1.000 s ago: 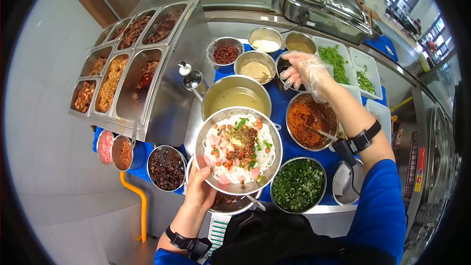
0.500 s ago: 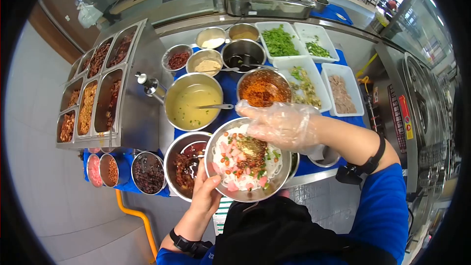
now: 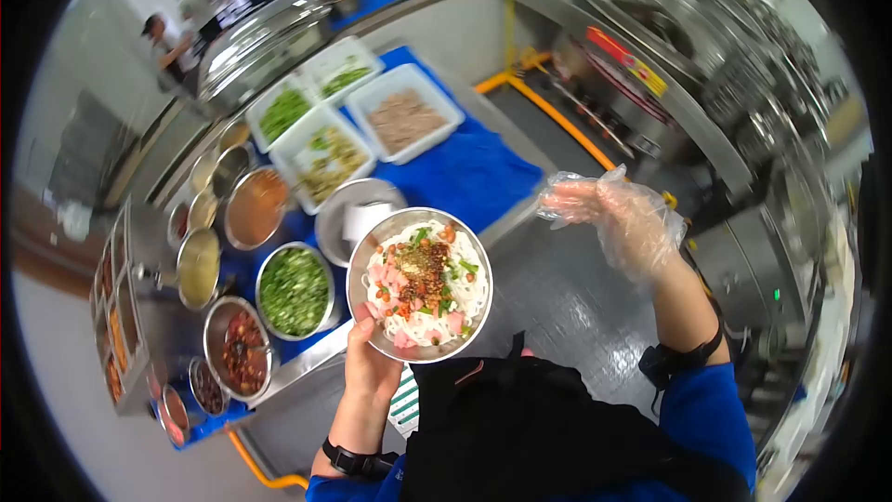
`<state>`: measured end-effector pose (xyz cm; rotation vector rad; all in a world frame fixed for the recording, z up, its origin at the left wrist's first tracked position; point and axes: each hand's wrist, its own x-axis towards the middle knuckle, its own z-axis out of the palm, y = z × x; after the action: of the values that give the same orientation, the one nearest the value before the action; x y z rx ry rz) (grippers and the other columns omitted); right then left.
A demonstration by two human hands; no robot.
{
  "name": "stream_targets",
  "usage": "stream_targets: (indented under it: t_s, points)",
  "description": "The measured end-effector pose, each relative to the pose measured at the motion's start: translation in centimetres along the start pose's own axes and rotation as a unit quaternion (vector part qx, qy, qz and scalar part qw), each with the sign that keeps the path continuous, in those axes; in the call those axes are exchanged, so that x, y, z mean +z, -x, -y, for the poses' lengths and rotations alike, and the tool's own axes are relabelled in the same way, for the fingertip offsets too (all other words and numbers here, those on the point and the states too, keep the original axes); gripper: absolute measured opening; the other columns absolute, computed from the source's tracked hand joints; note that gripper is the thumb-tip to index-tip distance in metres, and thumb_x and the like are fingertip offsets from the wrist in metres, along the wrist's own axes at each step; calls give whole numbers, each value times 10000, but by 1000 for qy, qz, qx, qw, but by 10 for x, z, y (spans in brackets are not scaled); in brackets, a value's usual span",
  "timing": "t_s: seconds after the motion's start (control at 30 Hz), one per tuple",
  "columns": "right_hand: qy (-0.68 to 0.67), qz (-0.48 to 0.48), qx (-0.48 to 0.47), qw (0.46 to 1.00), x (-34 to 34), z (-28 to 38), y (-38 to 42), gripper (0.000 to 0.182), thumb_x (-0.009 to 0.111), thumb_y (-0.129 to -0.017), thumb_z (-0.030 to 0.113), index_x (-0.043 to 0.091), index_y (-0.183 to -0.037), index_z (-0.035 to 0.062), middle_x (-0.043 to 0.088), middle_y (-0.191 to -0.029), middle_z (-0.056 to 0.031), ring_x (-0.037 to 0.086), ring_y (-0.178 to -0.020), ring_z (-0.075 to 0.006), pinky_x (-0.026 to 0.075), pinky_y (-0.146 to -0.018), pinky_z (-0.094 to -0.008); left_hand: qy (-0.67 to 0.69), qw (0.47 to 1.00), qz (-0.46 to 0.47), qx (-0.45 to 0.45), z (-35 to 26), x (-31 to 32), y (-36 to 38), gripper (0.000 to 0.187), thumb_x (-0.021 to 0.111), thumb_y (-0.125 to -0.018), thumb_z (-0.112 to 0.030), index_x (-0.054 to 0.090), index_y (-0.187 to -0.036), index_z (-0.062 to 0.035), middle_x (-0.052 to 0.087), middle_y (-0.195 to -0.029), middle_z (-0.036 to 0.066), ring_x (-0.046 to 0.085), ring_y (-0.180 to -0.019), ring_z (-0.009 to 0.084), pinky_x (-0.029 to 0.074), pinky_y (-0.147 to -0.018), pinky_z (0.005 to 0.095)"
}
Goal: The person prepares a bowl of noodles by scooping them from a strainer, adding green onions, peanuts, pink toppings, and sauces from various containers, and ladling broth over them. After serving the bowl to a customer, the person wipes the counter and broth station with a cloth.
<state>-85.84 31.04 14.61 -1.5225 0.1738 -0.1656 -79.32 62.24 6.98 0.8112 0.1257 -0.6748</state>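
My bare left hand (image 3: 370, 358) grips the near-left rim of a steel bowl (image 3: 359, 290), thumb over the edge. White noodles (image 3: 476, 290) fill the bowl, topped with pink diced pieces, peanuts, chopped greens and a brown seasoning heap. Off to the right, my right hand (image 3: 618, 209) wears a clear plastic glove and holds nothing; its fingers are stretched out over the floor, apart from the bowl. Just beyond the noodle bowl stands a steel bowl with something white in it (image 3: 346, 223). A pot of chopped greens (image 3: 295, 290) is left of it.
White tubs of sliced meat (image 3: 405, 121) and pickled greens (image 3: 327, 164) stand on a blue cloth (image 3: 483, 167). Sauce bowls line the counter leftward. A large steel cooker (image 3: 641, 56) and yellow pipe (image 3: 557, 121) are at the right. Several people work beyond the glass.
The view has turned right toward the cooker. My gloved right hand has moved away from above the bowl, out to the right. My left hand still holds the bowl.
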Motion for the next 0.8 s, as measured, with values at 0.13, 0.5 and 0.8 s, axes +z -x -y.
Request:
stream_targets:
  t_s: [0.13,0.5,0.8]
  points:
    - [-70,-119,43,989,-103,27,48,482,432,-946,358,579,-1120,-67,637,-1058,-196,626,-965,-250,469,-867,-337,-11,994,46,-98,34,78,-31,690,618,-759,-338,325,-1339,-106,427,-1327,97,441,-1219,260,380,-1011,413]
    - [-73,-235,45,968,-243,30,49,455,467,-935,329,579,-1082,-86,637,-1003,-212,636,-900,-283,512,-789,-389,-57,985,75,-142,102,191,-120,705,609,-765,-286,291,-1367,-105,399,-1349,79,408,-1245,251,341,-1031,432]
    - [-39,-228,96,968,-355,53,-111,360,510,-920,239,602,-1062,-79,653,-983,-190,643,-905,-255,510,-794,-333,-59,992,47,-105,119,255,-283,679,611,-751,-290,343,-1340,-86,418,-1349,113,436,-1227,288,382,-1001,454]
